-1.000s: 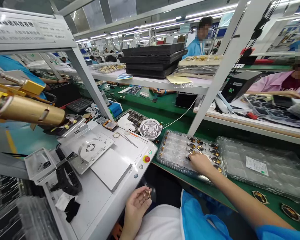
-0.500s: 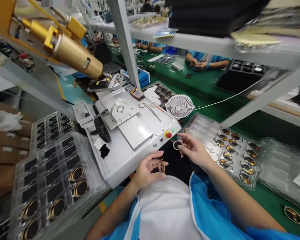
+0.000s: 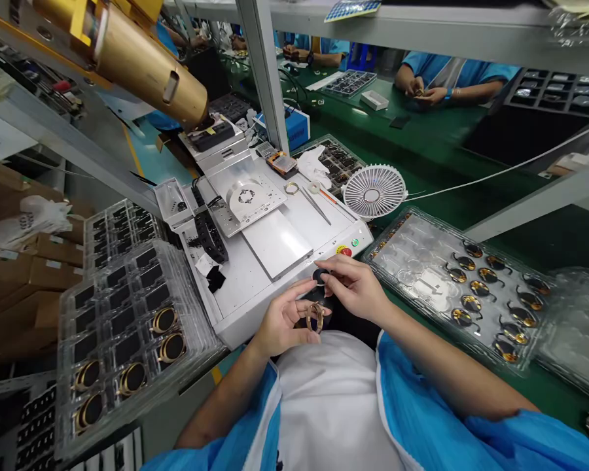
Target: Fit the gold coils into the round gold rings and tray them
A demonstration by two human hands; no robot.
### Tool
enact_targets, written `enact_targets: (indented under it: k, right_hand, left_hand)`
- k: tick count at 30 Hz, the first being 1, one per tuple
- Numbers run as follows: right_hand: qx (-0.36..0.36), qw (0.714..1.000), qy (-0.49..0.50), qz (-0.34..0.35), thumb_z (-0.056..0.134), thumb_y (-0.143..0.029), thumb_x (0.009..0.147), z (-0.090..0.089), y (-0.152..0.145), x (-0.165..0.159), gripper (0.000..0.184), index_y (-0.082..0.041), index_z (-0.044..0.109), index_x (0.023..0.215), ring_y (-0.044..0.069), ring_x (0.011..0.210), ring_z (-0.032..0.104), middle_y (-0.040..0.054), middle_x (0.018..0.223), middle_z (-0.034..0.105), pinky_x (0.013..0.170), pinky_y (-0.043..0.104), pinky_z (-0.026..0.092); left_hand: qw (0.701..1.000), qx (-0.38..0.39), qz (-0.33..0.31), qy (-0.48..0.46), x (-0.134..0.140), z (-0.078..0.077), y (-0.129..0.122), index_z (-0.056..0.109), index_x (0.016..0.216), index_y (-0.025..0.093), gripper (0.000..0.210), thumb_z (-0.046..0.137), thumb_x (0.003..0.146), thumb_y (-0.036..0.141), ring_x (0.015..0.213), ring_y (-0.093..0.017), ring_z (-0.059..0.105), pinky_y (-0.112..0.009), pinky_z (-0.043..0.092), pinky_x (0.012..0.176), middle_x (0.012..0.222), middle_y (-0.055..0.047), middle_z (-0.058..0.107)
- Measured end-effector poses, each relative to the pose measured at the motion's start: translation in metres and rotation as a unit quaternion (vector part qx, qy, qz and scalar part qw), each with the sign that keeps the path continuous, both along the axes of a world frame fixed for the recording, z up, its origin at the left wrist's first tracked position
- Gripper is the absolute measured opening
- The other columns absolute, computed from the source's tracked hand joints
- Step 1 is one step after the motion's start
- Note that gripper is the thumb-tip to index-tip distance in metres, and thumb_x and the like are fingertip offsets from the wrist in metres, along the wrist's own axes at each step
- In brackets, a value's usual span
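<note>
Five gold-rimmed discs (image 3: pixel 132 378) already in clear tray (image 3: pixel 127 413); our left hand (image 3: pixel 283 322) holds gold ring (image 3: pixel 309 319), right hand (image 3: pixel 358 288) pinches black disc (image 3: pixel 319 276) nearby, pair not yet joined.

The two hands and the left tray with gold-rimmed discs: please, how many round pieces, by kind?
Gold ring, in the left hand: 1
Dark disc, in the right hand: 1
Gold-rimmed discs, in the left tray: 5
Total: 7
</note>
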State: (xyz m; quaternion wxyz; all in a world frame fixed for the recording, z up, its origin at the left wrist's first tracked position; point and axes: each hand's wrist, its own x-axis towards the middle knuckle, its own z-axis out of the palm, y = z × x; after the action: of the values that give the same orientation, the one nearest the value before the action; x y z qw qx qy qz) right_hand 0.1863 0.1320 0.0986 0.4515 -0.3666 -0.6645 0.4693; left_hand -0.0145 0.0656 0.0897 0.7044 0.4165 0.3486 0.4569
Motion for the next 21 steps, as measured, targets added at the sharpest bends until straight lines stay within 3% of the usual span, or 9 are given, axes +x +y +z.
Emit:
enact_targets:
  k: [3, 7, 12, 15, 18, 21]
  right_hand:
    - [0.03, 1.0, -0.001, -0.007, 0.064, -0.03, 0.098, -0.005, 0.0, 0.001, 0.019, -0.021, 0.08, 0.105, 0.013, 0.057, 0.068, 0.0069, 0.096, 0.07, 0.051, 0.028, 0.059]
    - [0.027, 0.999, -0.019, 0.019, 0.064, -0.03, 0.098, -0.008, -0.003, 0.003, 0.019, -0.021, 0.077, 0.089, 0.013, 0.058, 0.066, 0.0062, 0.092, 0.07, 0.051, 0.029, 0.058]
    - [0.08, 0.992, -0.072, 0.07, 0.064, -0.031, 0.096, -0.008, 0.011, 0.0, 0.016, -0.02, 0.069, 0.086, 0.02, 0.085, 0.067, 0.0099, 0.1, 0.068, 0.063, 0.029, 0.053]
    - [-0.031, 0.995, -0.088, 0.029, 0.062, -0.036, 0.096, -0.008, 0.039, -0.011, 0.017, -0.021, 0.058, 0.088, 0.016, 0.068, 0.062, 0.0039, 0.085, 0.068, 0.06, 0.027, 0.048]
    - [-0.168, 0.977, -0.132, -0.007, 0.059, -0.031, 0.097, -0.008, 0.069, -0.025, 0.013, -0.023, 0.051, 0.091, 0.013, 0.047, 0.052, -0.0045, 0.063, 0.064, 0.052, 0.025, 0.041]
    - [-0.207, 0.96, -0.184, -0.037, 0.064, -0.027, 0.093, -0.006, 0.082, -0.03, 0.015, -0.023, 0.051, 0.091, 0.013, 0.04, 0.049, -0.0062, 0.054, 0.062, 0.047, 0.025, 0.038]
  left_hand:
    - [1.0, -0.019, -0.007, -0.023, 0.0, -0.005, -0.001, 0.059, 0.145, 0.019, 0.099, 0.102, 0.057, 0.034, 0.103, -0.032, 0.077, -0.039, 0.06, 0.086, 0.108, -0.017, 0.079]
    - [0.997, -0.043, 0.024, -0.056, -0.001, -0.013, -0.002, 0.067, 0.136, 0.021, 0.09, 0.103, 0.055, 0.041, 0.096, -0.029, 0.079, -0.034, 0.06, 0.081, 0.121, -0.016, 0.076]
    - [0.995, -0.07, 0.045, -0.055, -0.004, -0.02, -0.003, 0.066, 0.136, 0.016, 0.095, 0.102, 0.054, 0.047, 0.095, -0.03, 0.079, -0.034, 0.059, 0.081, 0.096, -0.013, 0.08]
    - [0.993, -0.047, 0.098, -0.043, -0.008, -0.018, -0.005, 0.065, 0.139, 0.015, 0.095, 0.101, 0.056, 0.046, 0.097, -0.029, 0.079, -0.034, 0.059, 0.082, 0.096, -0.012, 0.081]
    - [0.994, -0.029, 0.104, -0.021, -0.014, -0.015, -0.011, 0.061, 0.145, 0.015, 0.103, 0.101, 0.055, 0.046, 0.097, -0.029, 0.078, -0.035, 0.059, 0.082, 0.094, -0.013, 0.081]
    - [0.995, -0.016, 0.101, 0.003, -0.018, -0.013, -0.02, 0.056, 0.151, 0.016, 0.11, 0.102, 0.055, 0.045, 0.095, -0.03, 0.078, -0.036, 0.059, 0.083, 0.098, -0.015, 0.081]
